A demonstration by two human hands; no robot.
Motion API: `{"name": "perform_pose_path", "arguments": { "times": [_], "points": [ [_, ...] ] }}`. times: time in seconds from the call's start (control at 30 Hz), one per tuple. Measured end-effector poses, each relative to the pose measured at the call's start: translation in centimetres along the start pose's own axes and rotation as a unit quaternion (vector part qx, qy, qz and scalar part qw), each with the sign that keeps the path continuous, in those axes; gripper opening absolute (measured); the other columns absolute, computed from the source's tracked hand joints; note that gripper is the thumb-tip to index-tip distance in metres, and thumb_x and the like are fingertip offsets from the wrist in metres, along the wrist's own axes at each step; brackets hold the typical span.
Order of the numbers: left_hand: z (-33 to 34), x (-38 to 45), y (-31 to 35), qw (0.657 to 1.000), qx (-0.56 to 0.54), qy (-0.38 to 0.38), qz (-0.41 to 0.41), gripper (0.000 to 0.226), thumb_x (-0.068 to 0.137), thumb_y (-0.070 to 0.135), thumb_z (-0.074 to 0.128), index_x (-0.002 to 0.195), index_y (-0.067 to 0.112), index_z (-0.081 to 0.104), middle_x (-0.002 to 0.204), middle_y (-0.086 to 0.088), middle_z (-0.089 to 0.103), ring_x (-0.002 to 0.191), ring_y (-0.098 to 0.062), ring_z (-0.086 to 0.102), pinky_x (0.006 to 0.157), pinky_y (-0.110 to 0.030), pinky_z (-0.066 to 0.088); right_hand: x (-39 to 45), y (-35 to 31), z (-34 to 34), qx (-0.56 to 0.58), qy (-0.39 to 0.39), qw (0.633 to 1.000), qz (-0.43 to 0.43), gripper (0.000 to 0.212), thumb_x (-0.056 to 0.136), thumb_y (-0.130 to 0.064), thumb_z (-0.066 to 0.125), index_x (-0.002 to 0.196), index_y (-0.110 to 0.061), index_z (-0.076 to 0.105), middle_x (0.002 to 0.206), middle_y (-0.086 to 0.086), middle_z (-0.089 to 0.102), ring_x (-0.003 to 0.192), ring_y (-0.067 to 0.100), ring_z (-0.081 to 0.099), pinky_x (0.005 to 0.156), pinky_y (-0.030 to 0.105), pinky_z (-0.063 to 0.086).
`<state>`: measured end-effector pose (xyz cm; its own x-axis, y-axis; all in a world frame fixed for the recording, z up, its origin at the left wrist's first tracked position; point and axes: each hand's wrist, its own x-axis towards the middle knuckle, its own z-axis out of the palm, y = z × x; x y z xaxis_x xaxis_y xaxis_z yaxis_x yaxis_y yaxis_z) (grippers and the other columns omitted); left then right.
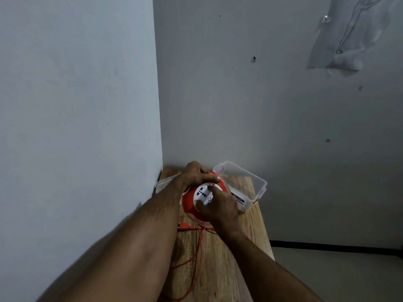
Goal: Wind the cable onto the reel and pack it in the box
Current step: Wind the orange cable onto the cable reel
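Reel (192, 200) tilted, socket face toward cam, in L hand (196, 174) & R hand (218, 207) grip; cable (199, 247) trailing nearward.

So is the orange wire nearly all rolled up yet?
Not yet. The left hand holds the reel and the right hand grips its white middle. Loose cable and the plug still lie on the table. The clear box waits open.
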<state>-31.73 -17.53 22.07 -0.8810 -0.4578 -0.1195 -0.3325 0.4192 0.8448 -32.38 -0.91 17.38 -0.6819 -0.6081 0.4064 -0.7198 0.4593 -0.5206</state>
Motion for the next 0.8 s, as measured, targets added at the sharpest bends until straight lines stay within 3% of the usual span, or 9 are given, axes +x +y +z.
{"name": "perform_pose_path", "arguments": {
  "times": [0.13, 0.27, 0.43, 0.5, 0.57, 0.63, 0.7, 0.73, 0.8],
  "points": [
    [0.5, 0.2, -0.2, 1.0, -0.008, 0.015, 0.011, 0.043, 0.068, 0.051, 0.092, 0.085, 0.012, 0.085, 0.076, -0.003, 0.08, 0.07, -0.022, 0.078, 0.076, -0.039, 0.065, -0.4, -1.6, 1.0, 0.166, 0.076, 0.966, 0.181, 0.041, 0.074, -0.042, 0.084, 0.105, -0.039, 0.058, 0.101, -0.015, 0.064, 0.096, 0.007, 0.064, 0.073, 0.013, 0.046],
    [0.7, 0.5, -0.1, 1.0, 0.017, -0.008, 0.014, 0.045, 0.064, 0.052, 0.093, 0.08, 0.011, 0.084, 0.073, -0.003, 0.08, 0.069, -0.023, 0.078, 0.072, -0.039, 0.064, -0.4, -3.2, 2.1, 0.301, 0.134, 0.885, 0.329, 0.039, 0.073, -0.037, 0.088, 0.093, -0.035, 0.055, 0.093, -0.01, 0.065, 0.097, 0.021, 0.07, 0.076, 0.036, 0.062],
    [1.0, 0.6, -0.4, 1.0, 0.022, -0.017, 0.014, 0.036, 0.067, 0.051, 0.093, 0.078, 0.018, 0.083, 0.08, -0.001, 0.081, 0.066, -0.019, 0.078, 0.071, -0.034, 0.065, 1.2, -4.8, 1.8, 0.513, 0.141, 0.635, 0.561, 0.075, 0.079, -0.035, 0.085, 0.135, -0.008, 0.045, 0.113, 0.014, 0.055, 0.113, 0.042, 0.064, 0.086, 0.06, 0.059],
    [0.8, 0.6, -0.5, 0.999, 0.027, -0.026, 0.017, 0.031, 0.068, 0.051, 0.092, 0.075, 0.023, 0.082, 0.079, 0.0, 0.081, 0.065, -0.017, 0.078, 0.065, -0.03, 0.062, 1.4, -4.9, 1.4, 0.552, 0.146, 0.6, 0.56, 0.072, 0.079, -0.031, 0.086, 0.133, -0.009, 0.044, 0.108, 0.013, 0.052, 0.11, 0.043, 0.063, 0.084, 0.06, 0.059],
    [0.5, 0.6, -0.5, 1.0, 0.015, -0.024, 0.005, 0.037, 0.068, 0.054, 0.091, 0.081, 0.02, 0.083, 0.081, -0.001, 0.081, 0.065, -0.018, 0.078, 0.065, -0.032, 0.063, 1.3, -4.8, 1.0, 0.536, 0.135, 0.641, 0.533, 0.066, 0.079, -0.029, 0.086, 0.131, -0.008, 0.049, 0.104, 0.008, 0.056, 0.11, 0.039, 0.064, 0.085, 0.055, 0.06],
    [0.2, 0.6, -0.5, 1.0, -0.005, -0.011, -0.006, 0.047, 0.066, 0.059, 0.09, 0.088, 0.018, 0.085, 0.082, -0.003, 0.082, 0.067, -0.021, 0.079, 0.071, -0.037, 0.066, 0.8, -4.3, 1.0, 0.428, 0.139, 0.772, 0.449, 0.042, 0.084, -0.029, 0.081, 0.114, -0.012, 0.058, 0.102, -0.002, 0.063, 0.103, 0.031, 0.069, 0.082, 0.046, 0.062],
    [0.0, 0.6, -0.6, 1.0, 0.002, -0.007, 0.001, 0.043, 0.064, 0.063, 0.088, 0.08, 0.023, 0.084, 0.077, -0.001, 0.081, 0.067, -0.021, 0.078, 0.071, -0.037, 0.065, 0.2, -3.5, 0.6, 0.241, 0.148, 0.927, 0.245, 0.018, 0.089, -0.028, 0.073, 0.096, -0.017, 0.061, 0.094, -0.003, 0.068, 0.092, 0.022, 0.071, 0.077, 0.033, 0.06],
    [0.0, 0.6, -0.6, 1.0, 0.009, -0.007, 0.003, 0.041, 0.064, 0.063, 0.088, 0.075, 0.023, 0.083, 0.075, -0.001, 0.08, 0.067, -0.022, 0.078, 0.071, -0.036, 0.064, 0.1, -2.8, 0.2, 0.162, 0.139, 0.97, 0.114, 0.012, 0.091, -0.026, 0.069, 0.095, -0.018, 0.062, 0.094, -0.001, 0.069, 0.09, 0.018, 0.069, 0.079, 0.031, 0.058],
    [-0.3, 0.5, -0.6, 1.0, 0.012, -0.005, 0.005, 0.044, 0.066, 0.061, 0.088, 0.078, 0.02, 0.083, 0.074, -0.001, 0.08, 0.069, -0.023, 0.078, 0.072, -0.036, 0.064, 0.1, -0.8, -0.2, 0.027, 0.068, 0.989, -0.127, 0.017, 0.091, -0.031, 0.063, 0.1, -0.017, 0.066, 0.105, 0.002, 0.07, 0.101, 0.018, 0.066, 0.093, 0.038, 0.055]
  ]
}}
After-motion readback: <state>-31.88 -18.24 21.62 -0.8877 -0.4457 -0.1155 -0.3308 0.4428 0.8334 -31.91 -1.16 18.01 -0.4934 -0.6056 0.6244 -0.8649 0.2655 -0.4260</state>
